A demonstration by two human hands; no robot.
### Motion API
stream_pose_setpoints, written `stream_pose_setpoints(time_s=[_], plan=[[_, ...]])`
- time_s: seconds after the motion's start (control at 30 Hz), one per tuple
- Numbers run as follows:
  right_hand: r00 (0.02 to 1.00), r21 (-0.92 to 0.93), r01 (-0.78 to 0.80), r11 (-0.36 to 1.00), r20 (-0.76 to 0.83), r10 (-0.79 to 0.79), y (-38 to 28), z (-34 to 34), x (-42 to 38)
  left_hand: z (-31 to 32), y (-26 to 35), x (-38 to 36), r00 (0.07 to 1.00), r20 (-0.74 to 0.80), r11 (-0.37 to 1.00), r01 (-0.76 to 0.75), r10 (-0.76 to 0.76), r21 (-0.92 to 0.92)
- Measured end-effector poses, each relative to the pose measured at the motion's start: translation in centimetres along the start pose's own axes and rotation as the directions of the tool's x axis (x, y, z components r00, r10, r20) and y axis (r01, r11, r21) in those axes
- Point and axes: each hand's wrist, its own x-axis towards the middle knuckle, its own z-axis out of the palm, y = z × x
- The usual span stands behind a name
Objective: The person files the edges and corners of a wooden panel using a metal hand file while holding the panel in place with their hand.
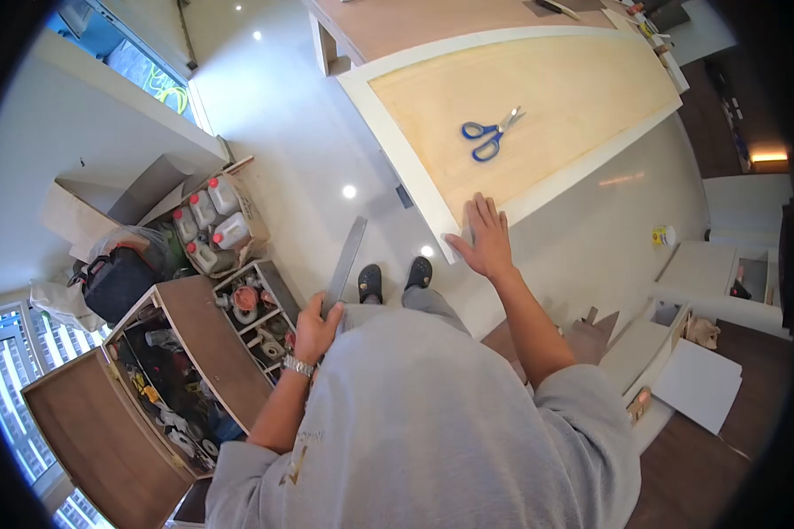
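My left hand (pixel 316 331), with a metal watch on its wrist, is closed around the lower end of a long flat grey file (pixel 348 257). The file points away from me over the floor, apart from the panel; fine detail on its face is too small to see. My right hand (pixel 485 240) lies with fingers spread on the near corner of a wooden panel (pixel 556 97) with a white border. Beyond my right fingertips, blue-handled scissors (pixel 494 132) rest on the panel with their blades slightly apart.
The panel lies over a brown worktable (pixel 397 18). To the left stand an open wooden toolbox (pixel 212 339), a parts tray (pixel 258 309), a box of red-capped jugs (pixel 212 216) and a black case (pixel 119 282). White drawers (pixel 648 344) and a yellow-labelled can (pixel 663 235) are at right.
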Motion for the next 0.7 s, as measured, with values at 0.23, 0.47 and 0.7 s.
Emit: stream_pose_setpoints(time_s=[0.23, 0.47, 0.7], plan=[[0.999, -0.014, -0.043, 0.999, 0.01, 0.043, -4.4, 0.2, 2.1, 1.2, -0.4, 1.6, 0.996, 0.041, 0.994, -0.079, 0.076, 0.075], [0.996, -0.059, -0.055, 0.997, 0.068, 0.059, -5.6, -0.3, 5.8, 2.9, 0.7, -0.8, 0.999, -0.05, 0.999, 0.01, -0.012, -0.032], [0.995, 0.008, 0.016, 1.0, 0.097, -0.016, -3.5, -0.6, 5.7, 6.5, 0.1, -4.9, 0.991, -0.132, 0.984, -0.003, -0.02, -0.178]])
